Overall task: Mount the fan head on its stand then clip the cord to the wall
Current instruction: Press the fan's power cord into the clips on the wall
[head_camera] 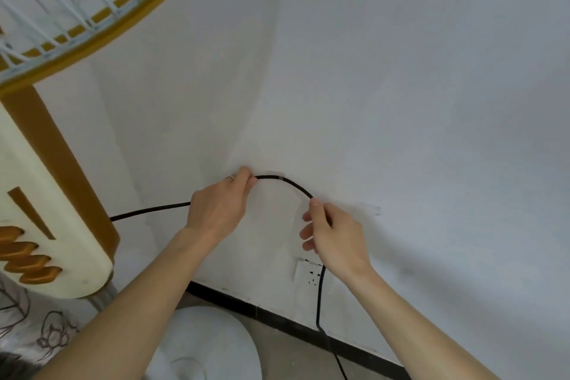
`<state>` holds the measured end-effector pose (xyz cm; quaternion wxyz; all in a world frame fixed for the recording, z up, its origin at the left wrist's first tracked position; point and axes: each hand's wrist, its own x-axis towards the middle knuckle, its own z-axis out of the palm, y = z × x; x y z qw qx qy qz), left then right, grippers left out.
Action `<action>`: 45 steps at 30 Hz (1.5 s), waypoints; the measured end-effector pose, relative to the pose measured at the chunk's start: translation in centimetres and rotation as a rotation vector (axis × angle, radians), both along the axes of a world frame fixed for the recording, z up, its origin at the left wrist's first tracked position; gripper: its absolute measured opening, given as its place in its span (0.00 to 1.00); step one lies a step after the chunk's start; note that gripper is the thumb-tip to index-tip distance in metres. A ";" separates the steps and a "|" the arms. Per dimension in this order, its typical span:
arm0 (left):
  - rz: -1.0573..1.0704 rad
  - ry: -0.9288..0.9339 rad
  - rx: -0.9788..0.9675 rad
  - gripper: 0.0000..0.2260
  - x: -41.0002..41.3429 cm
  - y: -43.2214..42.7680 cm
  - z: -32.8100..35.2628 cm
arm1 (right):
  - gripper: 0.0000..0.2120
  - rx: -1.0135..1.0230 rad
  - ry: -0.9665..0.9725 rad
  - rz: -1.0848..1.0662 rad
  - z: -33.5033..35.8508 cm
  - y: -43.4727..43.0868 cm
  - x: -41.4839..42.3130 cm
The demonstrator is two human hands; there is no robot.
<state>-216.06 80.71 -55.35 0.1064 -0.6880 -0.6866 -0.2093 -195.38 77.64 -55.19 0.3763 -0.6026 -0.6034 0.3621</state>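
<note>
A black cord (290, 183) arcs across the white wall (401, 102). My left hand (219, 210) pinches the cord against the wall at the top of the arc. A small clear clip (281, 178) sits over the cord just right of my left fingers. My right hand (333, 233) grips the cord lower on the right, and from there it drops to the floor. The fan head (77, 0), a white grille with a gold rim, sits at the upper left above its cream control column (40, 225). The round white base (209, 345) lies below.
A white wall socket (308, 276) sits under my right hand, just above the black skirting board (277, 318). A floral-patterned cloth (34, 330) lies at the lower left. The floor is beige.
</note>
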 end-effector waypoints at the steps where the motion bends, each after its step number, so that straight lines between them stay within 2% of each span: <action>1: -0.009 0.006 0.013 0.16 -0.1 0.1 -0.1 | 0.21 -0.034 0.078 0.008 -0.5 -0.3 0.1; 3: -0.023 0.020 0.051 0.17 -0.6 0.1 0.0 | 0.21 -0.063 0.154 0.029 -1.4 -0.7 0.4; 10: 0.053 -0.008 0.018 0.16 -2.0 0.2 -0.3 | 0.19 0.101 0.039 -0.035 1.3 0.6 0.1; 15: 0.088 -0.050 -0.081 0.16 -3.0 0.0 -0.2 | 0.19 0.070 -0.067 0.033 3.2 1.7 -0.7; 21: 0.137 -0.017 -0.143 0.17 -4.6 -0.2 -0.4 | 0.20 0.027 -0.031 0.094 3.9 2.4 -2.2; 25: 0.176 -0.059 -0.081 0.16 -3.7 -0.1 -1.3 | 0.18 -0.043 0.071 0.112 2.9 1.6 -1.5; 28: 0.179 -0.212 0.061 0.11 -2.4 -0.3 -1.0 | 0.13 -0.094 -0.011 0.183 0.2 0.1 0.5; 29: 0.157 -0.216 0.113 0.15 -1.9 -0.5 -0.7 | 0.12 -0.128 -0.040 0.226 -0.9 -0.4 1.1; 32: -0.057 -0.034 0.305 0.22 0.3 -1.2 0.4 | 0.12 -0.224 -0.159 0.345 -4.0 -1.6 2.3; 35: -0.376 0.204 0.370 0.19 3.3 -1.4 1.1 | 0.17 -0.278 -0.290 0.377 -6.2 -2.5 3.9; 37: -0.509 0.319 0.401 0.14 4.9 -1.2 1.2 | 0.21 -0.304 -0.337 0.360 -6.8 -2.8 5.5; 40: -0.609 0.472 0.435 0.06 5.8 -0.4 0.5 | 0.19 -0.331 -0.359 0.358 -7.0 -3.2 8.1; 43: -0.637 0.514 0.509 0.10 5.7 0.5 0.0 | 0.18 -0.329 -0.377 0.337 -7.1 -3.9 10.5; 45: -0.644 0.497 0.571 0.12 5.8 1.0 0.1 | 0.20 -0.243 -0.401 0.289 -6.8 -4.3 11.6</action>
